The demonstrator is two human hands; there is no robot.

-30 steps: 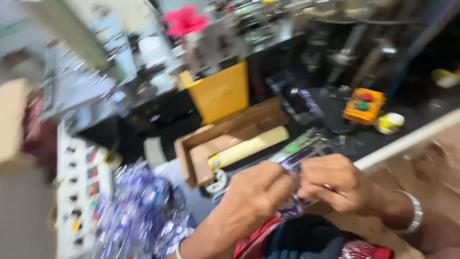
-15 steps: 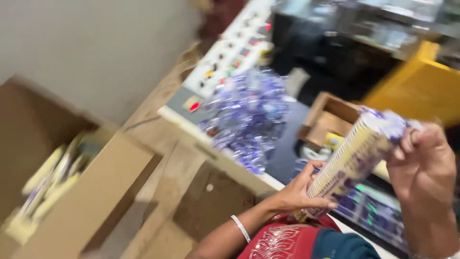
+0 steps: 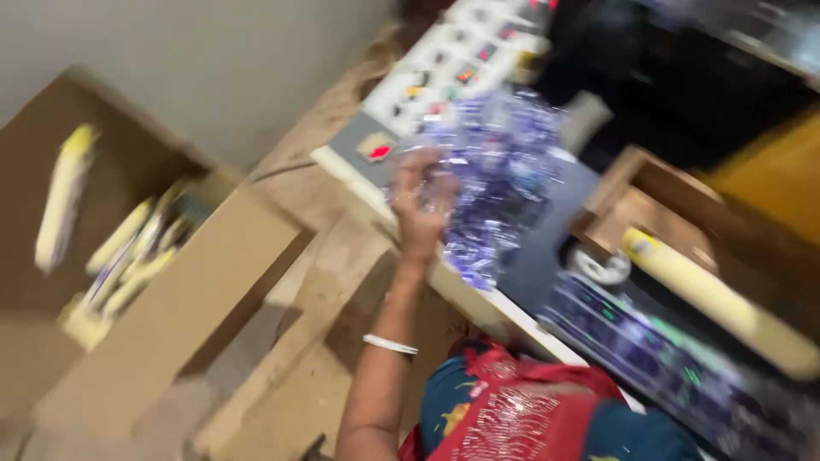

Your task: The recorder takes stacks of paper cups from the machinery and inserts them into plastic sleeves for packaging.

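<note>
Head view only, heavy motion blur. We see our left hand (image 3: 423,201) raised with fingers spread loose, nothing gripped in it; a thin white bangle (image 3: 390,344) sits on the forearm below it. Just right of the hand, touching or overlapping the fingertips, lies a heap of shiny purple-silver wrappers (image 3: 500,171) on the dark worktop (image 3: 538,256); we cannot tell if the fingers actually pinch any of them. Far left of the hand a long pale yellow pack (image 3: 64,196) appears in mid-air over the open cardboard box (image 3: 171,316), well apart from the hand; more yellow-and-purple packs (image 3: 128,265) lie inside that box. Above the hand, a grey control panel (image 3: 444,68) with coloured buttons, one red switch (image 3: 378,151) just beside the fingers on the left. Well right of the hand, a wooden tray (image 3: 658,196) and a cream-coloured roll (image 3: 717,303) lying slantwise, with a strip of printed purple film (image 3: 649,350) below it. Below the hand, red and teal clothing (image 3: 530,410) at the frame bottom. Right hand is out of frame, so we cannot give its state
</note>
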